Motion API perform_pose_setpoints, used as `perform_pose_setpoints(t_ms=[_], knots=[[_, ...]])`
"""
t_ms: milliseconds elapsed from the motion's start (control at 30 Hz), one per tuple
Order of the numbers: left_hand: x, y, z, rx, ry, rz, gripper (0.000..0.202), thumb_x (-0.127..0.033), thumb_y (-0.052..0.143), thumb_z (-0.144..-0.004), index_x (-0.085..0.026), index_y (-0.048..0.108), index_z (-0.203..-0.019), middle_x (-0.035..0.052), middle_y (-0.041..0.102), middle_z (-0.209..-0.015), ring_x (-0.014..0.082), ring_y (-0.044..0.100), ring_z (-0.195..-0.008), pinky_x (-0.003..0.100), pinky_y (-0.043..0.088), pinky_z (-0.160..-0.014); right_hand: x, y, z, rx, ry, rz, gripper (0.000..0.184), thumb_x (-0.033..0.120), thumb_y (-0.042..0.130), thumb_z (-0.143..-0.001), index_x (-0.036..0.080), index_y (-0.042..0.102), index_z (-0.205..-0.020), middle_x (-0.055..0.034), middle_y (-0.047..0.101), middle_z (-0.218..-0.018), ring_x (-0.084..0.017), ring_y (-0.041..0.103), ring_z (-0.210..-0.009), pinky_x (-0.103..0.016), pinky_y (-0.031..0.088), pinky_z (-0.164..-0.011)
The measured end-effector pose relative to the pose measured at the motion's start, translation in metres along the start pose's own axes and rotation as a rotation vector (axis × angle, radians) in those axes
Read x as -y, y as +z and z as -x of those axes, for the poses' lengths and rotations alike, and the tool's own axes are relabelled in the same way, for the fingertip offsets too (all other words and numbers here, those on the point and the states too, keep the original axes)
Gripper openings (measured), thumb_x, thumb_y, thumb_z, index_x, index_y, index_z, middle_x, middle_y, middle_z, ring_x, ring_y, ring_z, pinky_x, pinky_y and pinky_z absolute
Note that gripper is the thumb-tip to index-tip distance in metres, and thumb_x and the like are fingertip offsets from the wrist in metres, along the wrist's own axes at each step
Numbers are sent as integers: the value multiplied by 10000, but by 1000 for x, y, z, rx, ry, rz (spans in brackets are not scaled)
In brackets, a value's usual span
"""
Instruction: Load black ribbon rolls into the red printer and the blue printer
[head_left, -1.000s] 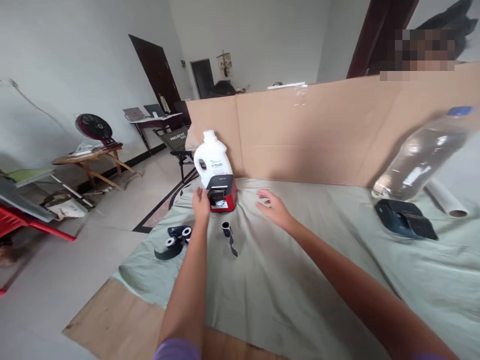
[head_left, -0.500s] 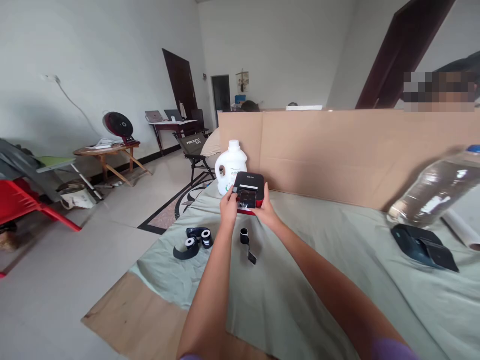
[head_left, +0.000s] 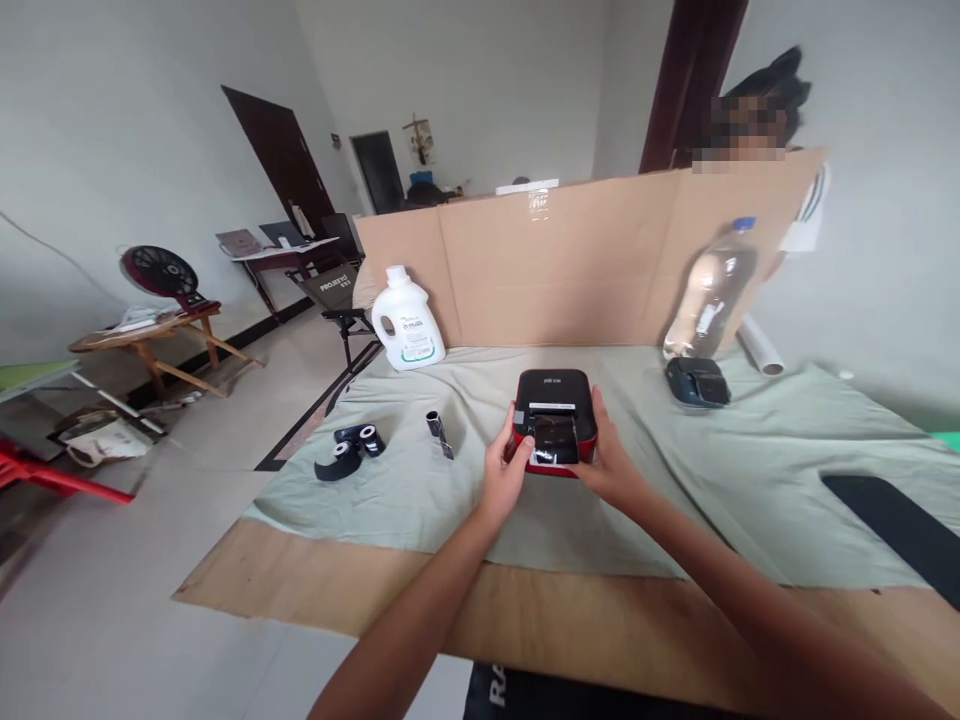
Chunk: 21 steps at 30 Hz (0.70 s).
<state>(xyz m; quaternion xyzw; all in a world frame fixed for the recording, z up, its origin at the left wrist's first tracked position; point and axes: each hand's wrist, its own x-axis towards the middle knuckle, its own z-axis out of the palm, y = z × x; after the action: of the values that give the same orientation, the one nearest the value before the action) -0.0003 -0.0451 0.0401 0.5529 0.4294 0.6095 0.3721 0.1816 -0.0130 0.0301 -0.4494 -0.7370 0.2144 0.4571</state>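
Note:
Between my two hands is a small label printer (head_left: 556,392) with a black top and a red base. A glossy black strip (head_left: 556,440) shows at its front slot. My left hand (head_left: 504,470) grips the left side, its thumb at the front corner. My right hand (head_left: 611,462) is closed round the right side. Whether the printer rests on the cloth or hangs just above it, I cannot tell. Left of my hands lies a partly unrolled dark roll (head_left: 439,433). Farther left are small rolls (head_left: 367,440) with white cores and a loose curled black strip (head_left: 337,468).
A white jug (head_left: 409,325) stands at the back left before a cardboard panel (head_left: 547,270). At the back right are a large clear bottle (head_left: 716,290), a dark device (head_left: 697,382) and a white roll (head_left: 761,345). A dark flat object (head_left: 892,520) lies at right. A person (head_left: 757,110) is behind the panel.
My view has swung to the right. Both hands have carried the printer rightward and nearer to me, away from the white jug. The grip stays on both its sides.

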Motion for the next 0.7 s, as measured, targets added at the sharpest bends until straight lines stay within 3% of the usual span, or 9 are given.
perform_pose_setpoints(t_ms=[167, 333, 567, 700], knots=[[22, 9, 6, 50, -30, 60, 656, -459, 610, -915, -219, 461, -1507, 55, 460, -1558, 252, 418, -1454, 376, 351, -1215, -20, 0, 16, -4, -27, 94, 1145, 413, 688, -800, 236, -98, -1614, -180, 436, -1518, -395, 503, -1268, -595, 427, -1037], [36, 9, 10, 25, -59, 45, 669, -488, 625, -903, -219, 475, -1497, 65, 435, -1572, 258, 394, -1469, 387, 341, -1224, -30, 4, 21, -7, -108, 138, 1112, 386, 656, -839, 262, -142, -1604, -172, 297, -1616, -390, 472, -1316, -598, 389, -1067], [36, 9, 11, 31, -72, 119, 669, -459, 682, -865, -228, 510, -1470, 71, 544, -1492, 271, 473, -1413, 398, 385, -1198, -31, 3, 24, -15, -132, 131, 1108, 356, 675, -813, 258, -87, -1612, -177, 314, -1607, -388, 420, -1382, -583, 366, -1085], [35, 4, 10, 40, 4, 2, 564, -462, 664, -875, -242, 575, -1386, 73, 514, -1516, 273, 437, -1437, 370, 413, -1169, -31, 5, 26, -54, -110, 92, 1080, 370, 691, -798, 260, -1, -1620, -163, 354, -1587, -380, 431, -1371, -574, 347, -1105]])
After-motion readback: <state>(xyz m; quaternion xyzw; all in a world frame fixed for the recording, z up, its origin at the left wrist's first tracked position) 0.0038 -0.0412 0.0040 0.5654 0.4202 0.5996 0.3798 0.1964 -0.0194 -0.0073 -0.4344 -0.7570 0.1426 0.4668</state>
